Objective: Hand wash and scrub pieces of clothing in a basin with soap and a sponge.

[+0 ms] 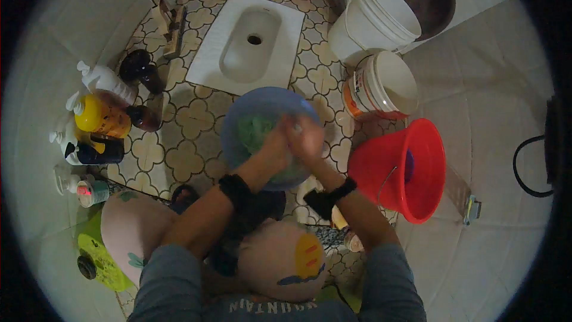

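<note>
Over a blue round basin point(233, 113) on the floor, my two hands are pressed together, blurred by motion. My left hand point(277, 142) is closed against my right hand point(307, 138), its fingers mostly hidden. The right hand's fingers curl in toward the left. Whatever lies between them is too smeared to make out. Just left of the hands, a green crumpled cloth-like bundle point(255, 130) lies in the basin. Dark fuzzy bands point(237, 195) circle both wrists.
A white squat toilet point(202, 62) is set in the patterned tile floor beyond the basin. A red bucket point(375, 167) and white buckets point(342, 39) stand right. Several pump bottles point(98, 116) line the left wall. A green container point(104, 256) sits at lower left.
</note>
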Demonstrator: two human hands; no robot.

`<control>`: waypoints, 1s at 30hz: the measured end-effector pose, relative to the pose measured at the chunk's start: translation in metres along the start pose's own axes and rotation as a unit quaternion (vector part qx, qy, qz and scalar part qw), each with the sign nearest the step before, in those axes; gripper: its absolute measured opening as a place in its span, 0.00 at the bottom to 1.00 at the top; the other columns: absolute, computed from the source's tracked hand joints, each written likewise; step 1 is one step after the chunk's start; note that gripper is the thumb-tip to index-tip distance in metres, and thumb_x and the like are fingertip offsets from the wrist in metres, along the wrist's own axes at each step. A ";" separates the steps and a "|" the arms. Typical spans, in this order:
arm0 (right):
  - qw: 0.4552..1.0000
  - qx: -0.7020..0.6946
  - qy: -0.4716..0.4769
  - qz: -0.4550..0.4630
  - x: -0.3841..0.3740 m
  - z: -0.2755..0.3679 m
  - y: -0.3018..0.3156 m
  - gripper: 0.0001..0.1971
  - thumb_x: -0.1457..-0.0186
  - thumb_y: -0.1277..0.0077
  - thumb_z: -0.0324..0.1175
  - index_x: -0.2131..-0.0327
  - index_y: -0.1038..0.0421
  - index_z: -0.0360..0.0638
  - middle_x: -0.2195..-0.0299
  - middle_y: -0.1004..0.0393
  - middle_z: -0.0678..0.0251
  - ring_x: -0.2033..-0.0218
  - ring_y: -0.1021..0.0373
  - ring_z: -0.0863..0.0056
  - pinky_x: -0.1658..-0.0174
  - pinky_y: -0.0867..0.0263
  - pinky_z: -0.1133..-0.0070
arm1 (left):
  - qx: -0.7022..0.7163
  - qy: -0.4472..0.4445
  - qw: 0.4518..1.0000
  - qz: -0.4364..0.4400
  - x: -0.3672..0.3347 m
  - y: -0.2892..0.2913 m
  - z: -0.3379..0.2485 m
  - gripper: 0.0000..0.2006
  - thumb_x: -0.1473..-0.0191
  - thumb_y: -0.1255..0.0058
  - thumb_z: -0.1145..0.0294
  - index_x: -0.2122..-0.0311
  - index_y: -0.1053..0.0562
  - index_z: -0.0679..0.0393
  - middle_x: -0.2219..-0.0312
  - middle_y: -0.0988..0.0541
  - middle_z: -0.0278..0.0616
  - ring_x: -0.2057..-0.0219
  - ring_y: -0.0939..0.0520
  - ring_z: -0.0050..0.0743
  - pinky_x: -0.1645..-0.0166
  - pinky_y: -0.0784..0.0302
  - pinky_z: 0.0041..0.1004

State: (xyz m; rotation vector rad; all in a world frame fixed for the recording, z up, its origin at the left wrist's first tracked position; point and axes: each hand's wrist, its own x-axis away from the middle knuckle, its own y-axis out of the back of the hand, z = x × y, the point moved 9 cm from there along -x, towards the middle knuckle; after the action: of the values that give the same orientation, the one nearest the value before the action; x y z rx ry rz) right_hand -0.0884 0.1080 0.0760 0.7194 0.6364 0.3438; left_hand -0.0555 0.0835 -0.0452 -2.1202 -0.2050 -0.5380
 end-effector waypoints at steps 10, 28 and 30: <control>0.978 0.058 -0.170 0.110 0.003 -0.042 -0.013 0.14 0.51 0.52 0.44 0.76 0.33 0.42 0.81 0.31 0.58 0.79 0.32 0.61 0.74 0.37 0.71 | -0.192 -0.258 0.943 0.085 0.004 0.008 -0.015 0.26 0.47 0.65 0.44 0.53 0.36 0.56 0.61 0.29 0.38 0.61 0.28 0.30 0.56 0.32 0.32; 0.965 -0.216 0.040 0.142 0.029 -0.011 -0.013 0.10 0.53 0.52 0.33 0.65 0.30 0.44 0.65 0.29 0.64 0.61 0.32 0.65 0.56 0.38 0.74 | -0.137 -0.121 0.977 0.110 0.012 -0.016 -0.014 0.24 0.46 0.65 0.46 0.57 0.33 0.56 0.62 0.27 0.37 0.63 0.25 0.34 0.54 0.31 0.36; 0.995 -0.049 0.081 0.035 0.029 -0.001 -0.026 0.12 0.49 0.56 0.38 0.68 0.30 0.41 0.72 0.30 0.63 0.67 0.34 0.69 0.64 0.37 0.76 | 0.060 -0.010 0.996 0.063 -0.023 0.053 0.031 0.22 0.45 0.65 0.47 0.57 0.33 0.56 0.61 0.27 0.38 0.62 0.25 0.34 0.55 0.30 0.35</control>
State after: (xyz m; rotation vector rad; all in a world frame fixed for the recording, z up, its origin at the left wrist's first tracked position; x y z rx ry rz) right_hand -0.0649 0.1044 0.0450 0.6246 0.7431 0.4976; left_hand -0.0481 0.0798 -0.1107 -2.0060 -0.1113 -0.4202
